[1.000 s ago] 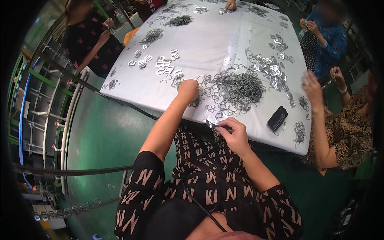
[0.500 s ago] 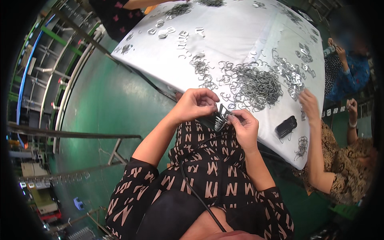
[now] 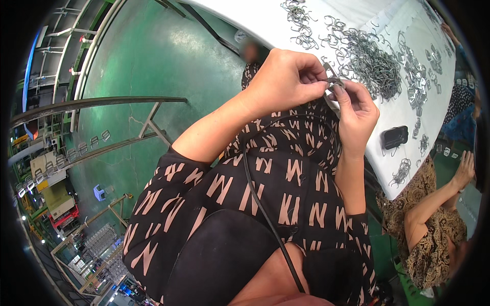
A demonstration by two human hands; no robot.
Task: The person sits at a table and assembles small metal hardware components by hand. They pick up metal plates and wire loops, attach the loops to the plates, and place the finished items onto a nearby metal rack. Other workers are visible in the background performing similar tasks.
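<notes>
Though part-hidden, dark curved metal piece [image 3: 334,81].

One left hand [image 3: 286,81] and one right hand [image 3: 359,112] of the wearer, one white table [image 3: 265,20], one black case [image 3: 394,136] and dozens of metal hooks [image 3: 380,74] are seen.

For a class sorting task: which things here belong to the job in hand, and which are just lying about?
Belonging to the job:
Small dark metal piece, held in the left hand and right hand
Heap of curved grey metal hooks, likely
Flat silver metal pieces, likely

Apparently lying about:
Black rectangular case
Small blue stool-like object
</notes>
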